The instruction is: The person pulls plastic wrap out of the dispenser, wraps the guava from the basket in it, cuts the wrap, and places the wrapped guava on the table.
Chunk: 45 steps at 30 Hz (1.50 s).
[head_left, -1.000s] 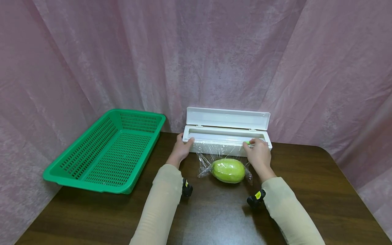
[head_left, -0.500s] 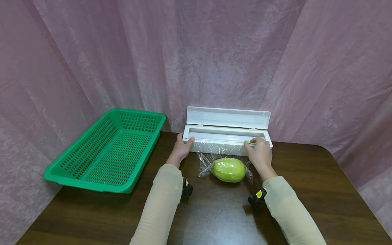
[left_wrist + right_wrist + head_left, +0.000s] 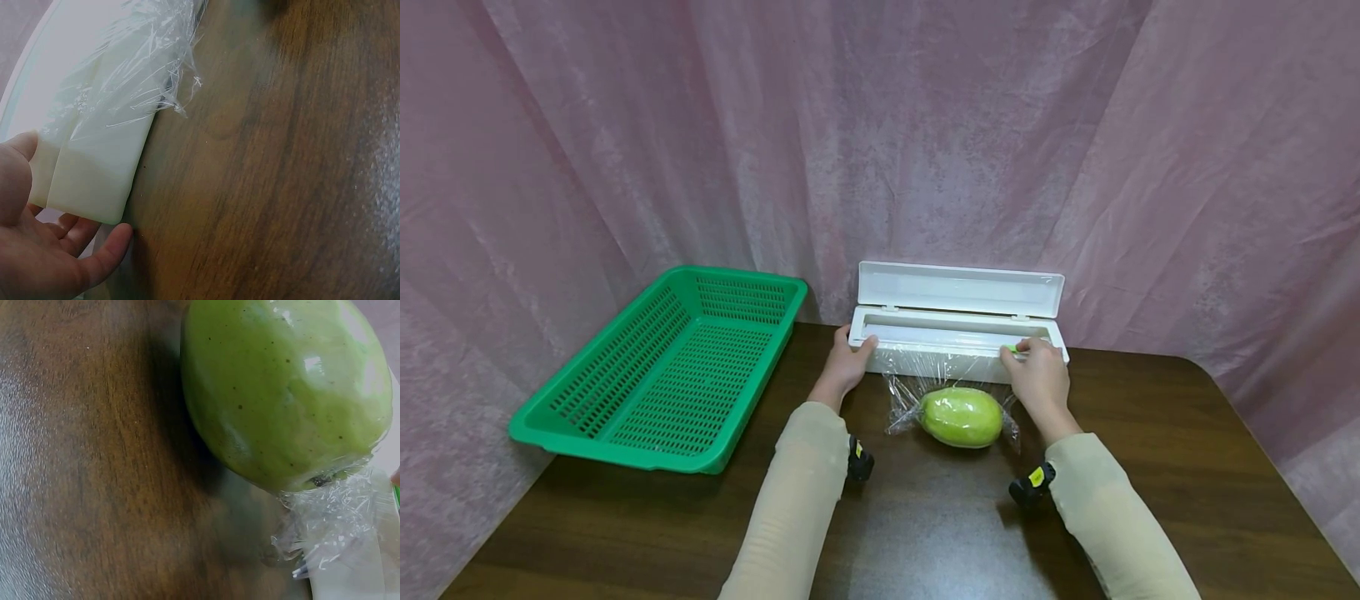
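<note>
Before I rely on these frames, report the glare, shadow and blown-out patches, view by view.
Head: pale glare on the near part of the table, small highlights on the green fruit; left wrist: the white box washes out toward the upper left, with glints on the clear film; right wrist: dark shadow beside the fruit, glare along the left edge.

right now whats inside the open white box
A pale roll lies in the white box; clear film runs over the front edge to the wrapped green fruit. The right hand hides part of the right end, and the roll covers what is beneath.
</note>
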Motion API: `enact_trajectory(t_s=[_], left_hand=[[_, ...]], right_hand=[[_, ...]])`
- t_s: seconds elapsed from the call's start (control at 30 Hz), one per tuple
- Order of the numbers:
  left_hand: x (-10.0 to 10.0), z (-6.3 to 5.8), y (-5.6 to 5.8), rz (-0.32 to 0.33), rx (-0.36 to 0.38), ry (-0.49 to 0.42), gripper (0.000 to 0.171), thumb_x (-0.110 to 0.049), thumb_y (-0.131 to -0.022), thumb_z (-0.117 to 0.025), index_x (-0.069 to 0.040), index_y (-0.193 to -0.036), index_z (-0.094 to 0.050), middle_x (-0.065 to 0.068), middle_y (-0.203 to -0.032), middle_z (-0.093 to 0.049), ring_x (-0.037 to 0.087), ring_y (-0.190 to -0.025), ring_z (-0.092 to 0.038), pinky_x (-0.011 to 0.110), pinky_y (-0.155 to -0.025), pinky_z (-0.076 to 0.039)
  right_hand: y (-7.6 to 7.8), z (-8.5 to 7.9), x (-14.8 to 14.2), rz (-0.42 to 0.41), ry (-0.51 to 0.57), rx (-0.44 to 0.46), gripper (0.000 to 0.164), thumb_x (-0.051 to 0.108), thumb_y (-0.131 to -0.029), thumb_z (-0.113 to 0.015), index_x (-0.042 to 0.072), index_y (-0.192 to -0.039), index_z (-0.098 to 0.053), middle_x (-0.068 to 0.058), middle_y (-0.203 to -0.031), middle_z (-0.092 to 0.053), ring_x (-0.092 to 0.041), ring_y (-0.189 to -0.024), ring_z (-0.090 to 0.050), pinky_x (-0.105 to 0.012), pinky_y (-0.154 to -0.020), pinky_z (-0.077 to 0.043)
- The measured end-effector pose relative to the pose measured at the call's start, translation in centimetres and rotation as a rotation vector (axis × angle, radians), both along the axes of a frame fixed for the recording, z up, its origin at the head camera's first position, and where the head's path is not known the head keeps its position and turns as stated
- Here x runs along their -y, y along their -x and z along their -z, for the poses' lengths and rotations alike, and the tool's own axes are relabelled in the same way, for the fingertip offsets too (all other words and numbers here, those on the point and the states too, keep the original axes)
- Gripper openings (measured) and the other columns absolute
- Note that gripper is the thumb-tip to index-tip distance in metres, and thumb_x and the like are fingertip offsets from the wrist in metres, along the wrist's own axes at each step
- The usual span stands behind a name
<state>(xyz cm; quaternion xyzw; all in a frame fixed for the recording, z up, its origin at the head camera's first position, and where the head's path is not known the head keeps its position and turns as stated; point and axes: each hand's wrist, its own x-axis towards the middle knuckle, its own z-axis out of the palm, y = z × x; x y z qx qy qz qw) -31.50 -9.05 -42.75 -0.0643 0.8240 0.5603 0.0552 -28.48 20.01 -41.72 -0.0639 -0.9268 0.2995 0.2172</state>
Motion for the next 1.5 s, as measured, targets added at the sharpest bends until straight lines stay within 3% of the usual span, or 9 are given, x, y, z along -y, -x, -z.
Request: enact_trajectory(t_s=[0.73,1.2,1.5], left_hand=[[-0.1,0.1,0.0,-0.008,-0.017,0.002,0.071,-0.044,-0.097,-0.047,-0.014,-0.15,-0.012,0.022,-0.154,-0.021,0.035,-0.142,-0.021,0.05,-0.113,-0.023],[0.0,0.3,0.1,-0.01,-0.006,0.001,0.071,-0.046,-0.097,-0.047,-0.015,-0.15,-0.011,0.02,-0.154,-0.019,0.035,-0.142,-0.02,0.051,-0.113,-0.023],[-0.1,0.3,0.2,-0.019,-0.081,0.001,0.067,-0.038,-0.097,-0.049,-0.009,-0.148,-0.017,0.025,-0.148,-0.029,0.035,-0.139,-0.028,0.047,-0.113,-0.026]], right_hand=[[0.0,0.0,-0.4,0.006,-0.02,0.003,0.035,0.032,-0.087,-0.06,0.0,-0.099,-0.067,-0.021,-0.099,-0.068,-0.04,-0.093,-0.061,-0.051,-0.073,-0.048],[0.0,0.1,-0.7,-0.009,-0.024,0.003,0.032,0.029,-0.087,-0.061,0.0,-0.099,-0.067,-0.02,-0.101,-0.068,-0.037,-0.093,-0.062,-0.05,-0.074,-0.049],[0.0,0.0,-1.0,-0.021,-0.03,0.001,0.035,0.031,-0.087,-0.061,-0.001,-0.099,-0.066,-0.019,-0.102,-0.068,-0.036,-0.092,-0.063,-0.049,-0.075,-0.049]])
